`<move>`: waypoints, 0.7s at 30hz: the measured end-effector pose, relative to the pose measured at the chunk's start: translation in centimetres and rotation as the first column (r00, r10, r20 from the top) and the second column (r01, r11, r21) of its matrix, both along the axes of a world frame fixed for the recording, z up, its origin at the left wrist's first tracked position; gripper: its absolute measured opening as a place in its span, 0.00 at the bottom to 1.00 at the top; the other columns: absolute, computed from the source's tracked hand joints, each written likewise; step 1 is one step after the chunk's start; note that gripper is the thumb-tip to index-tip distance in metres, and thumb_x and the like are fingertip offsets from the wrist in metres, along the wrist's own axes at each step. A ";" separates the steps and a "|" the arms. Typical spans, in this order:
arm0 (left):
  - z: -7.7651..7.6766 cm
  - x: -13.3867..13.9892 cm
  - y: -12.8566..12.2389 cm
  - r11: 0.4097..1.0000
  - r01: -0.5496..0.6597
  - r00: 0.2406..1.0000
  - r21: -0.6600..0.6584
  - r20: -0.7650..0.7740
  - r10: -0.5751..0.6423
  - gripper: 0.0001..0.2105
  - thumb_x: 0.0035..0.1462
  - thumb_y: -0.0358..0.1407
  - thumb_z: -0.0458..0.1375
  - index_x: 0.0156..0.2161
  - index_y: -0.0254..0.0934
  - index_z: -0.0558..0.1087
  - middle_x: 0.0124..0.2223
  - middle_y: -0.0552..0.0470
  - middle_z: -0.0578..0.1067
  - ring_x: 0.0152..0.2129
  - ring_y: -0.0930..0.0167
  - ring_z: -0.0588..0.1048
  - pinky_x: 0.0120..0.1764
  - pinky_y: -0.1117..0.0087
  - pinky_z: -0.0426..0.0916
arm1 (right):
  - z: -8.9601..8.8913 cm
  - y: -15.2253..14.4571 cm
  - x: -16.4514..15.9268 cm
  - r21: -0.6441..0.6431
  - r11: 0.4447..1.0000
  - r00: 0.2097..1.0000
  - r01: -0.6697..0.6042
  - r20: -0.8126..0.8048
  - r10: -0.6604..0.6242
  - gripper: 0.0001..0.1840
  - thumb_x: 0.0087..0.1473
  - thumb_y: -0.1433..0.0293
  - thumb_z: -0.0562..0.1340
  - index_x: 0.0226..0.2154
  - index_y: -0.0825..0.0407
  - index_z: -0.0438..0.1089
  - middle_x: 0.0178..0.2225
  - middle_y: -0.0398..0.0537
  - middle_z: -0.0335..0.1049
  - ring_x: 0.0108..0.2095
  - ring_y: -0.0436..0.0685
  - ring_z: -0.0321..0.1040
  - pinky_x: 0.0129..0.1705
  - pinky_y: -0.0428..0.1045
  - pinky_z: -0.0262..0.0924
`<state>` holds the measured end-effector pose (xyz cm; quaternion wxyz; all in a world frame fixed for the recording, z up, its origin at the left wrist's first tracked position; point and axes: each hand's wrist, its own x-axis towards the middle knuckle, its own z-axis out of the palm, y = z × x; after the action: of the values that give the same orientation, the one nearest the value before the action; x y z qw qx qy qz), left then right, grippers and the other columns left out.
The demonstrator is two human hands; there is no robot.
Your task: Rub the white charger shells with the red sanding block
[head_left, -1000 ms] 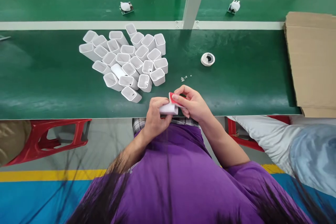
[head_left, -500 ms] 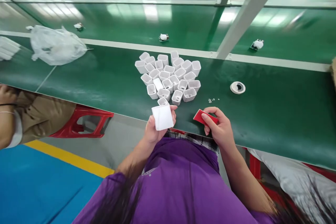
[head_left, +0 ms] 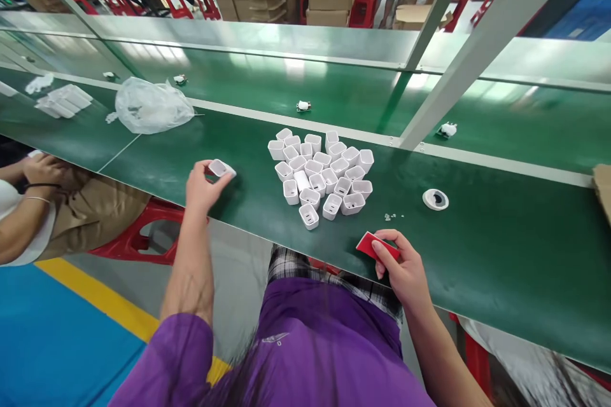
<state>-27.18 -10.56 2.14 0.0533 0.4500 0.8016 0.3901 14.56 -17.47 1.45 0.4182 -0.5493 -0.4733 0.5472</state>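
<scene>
Fingers, left hand [head_left: 202, 189]: curled, parted only as far as the white case [head_left: 220, 168] they hold, its open end turned up; well left of its fellows, on or just above the desk [head_left: 501, 254], contact not clear. Fingers, right hand [head_left: 405, 267]: closed, thumb pinning a red card [head_left: 376, 245] near the desk's front edge.

Beyond: small pale bits [head_left: 387, 217], just past the right hand; roll of tape [head_left: 443, 199], farther right. Group of white cases [head_left: 301, 182], crowded, mostly mouth up, slots showing in several floors. Far left: thin plastic bag [head_left: 153, 108], then a pale batch [head_left: 64, 100]; a co-worker's hands [head_left: 45, 169] nearer the front edge.

Risks, in my judgement: the held case could tip if let go off balance; a brushing sleeve could topple the crowded group, one pushing the next; loose bits could cling to the card if dragged through them.

Unseen: some left fingertips, behind the case; its base; the card's underside. Pale batch too small to identify; co-worker cut off at left.
</scene>
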 end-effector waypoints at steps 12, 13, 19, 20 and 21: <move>2.0 0.0 5.2 0.969 0.235 0.962 0.073 -0.163 -0.221 0.25 0.48 0.34 0.63 0.53 0.37 0.67 0.56 0.44 0.72 0.56 0.56 0.68 0.55 0.53 0.70 | 0.0 0.0 -0.2 -0.004 1.000 1.000 -0.017 -0.001 0.017 0.20 0.53 0.51 0.66 0.35 0.50 0.67 0.14 0.34 0.60 0.14 0.47 0.56 0.19 0.44 0.53; 2.0 1.4 6.1 0.951 0.304 0.944 0.050 -0.148 -0.294 0.26 0.48 0.33 0.62 0.54 0.38 0.68 0.58 0.43 0.72 0.57 0.57 0.68 0.55 0.55 0.70 | -0.1 0.1 -0.2 -0.007 1.000 1.000 -0.016 -0.003 0.016 0.21 0.53 0.50 0.66 0.35 0.50 0.67 0.14 0.34 0.60 0.14 0.47 0.56 0.19 0.44 0.53; 2.0 6.4 9.5 0.855 0.491 0.870 -0.166 0.138 -0.473 0.20 0.46 0.36 0.63 0.47 0.39 0.73 0.48 0.47 0.80 0.46 0.61 0.77 0.50 0.59 0.74 | -0.3 0.0 -0.1 -0.012 1.000 0.999 0.002 -0.036 -0.003 0.22 0.52 0.49 0.66 0.36 0.50 0.66 0.14 0.33 0.60 0.14 0.46 0.56 0.19 0.43 0.55; 2.1 6.4 9.3 0.866 0.473 0.880 -0.163 0.137 -0.455 0.17 0.46 0.36 0.63 0.43 0.39 0.73 0.44 0.48 0.81 0.43 0.61 0.78 0.49 0.59 0.75 | -0.3 -0.1 -0.1 -0.010 1.000 0.999 0.006 -0.042 -0.006 0.22 0.52 0.49 0.66 0.36 0.50 0.66 0.14 0.33 0.60 0.15 0.46 0.56 0.19 0.43 0.55; 2.3 6.3 8.9 0.884 0.446 0.894 -0.144 0.124 -0.431 0.14 0.45 0.37 0.63 0.40 0.39 0.73 0.42 0.49 0.81 0.42 0.62 0.79 0.48 0.59 0.75 | -0.3 -0.1 -0.2 -0.007 1.000 0.999 0.010 -0.048 -0.010 0.22 0.53 0.50 0.66 0.36 0.50 0.66 0.14 0.33 0.60 0.15 0.46 0.56 0.19 0.43 0.55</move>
<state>-20.87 -1.66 4.44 0.2132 0.5958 0.7059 0.3183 14.40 -17.57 1.12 0.4304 -0.5396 -0.4585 0.5598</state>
